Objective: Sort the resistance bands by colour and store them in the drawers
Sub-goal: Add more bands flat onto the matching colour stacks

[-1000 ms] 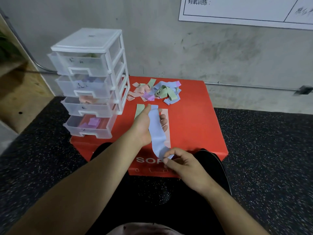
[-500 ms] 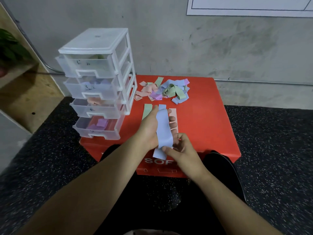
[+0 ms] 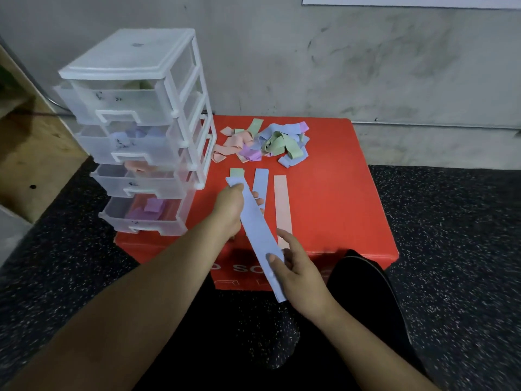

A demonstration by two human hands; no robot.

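Bare forearms, no sleeves; black trousers (image 3: 366, 292).

Open red table (image 3: 338, 198) on the right half, free for a hand to pass. Blocked at left by the drawer tower (image 3: 141, 131), all four drawers pulled partly out. Blocked at the far edge by the loose band pile (image 3: 265, 142). Near middle taken by flat strips (image 3: 282, 204) and both hands stretching a blue band (image 3: 259, 230).
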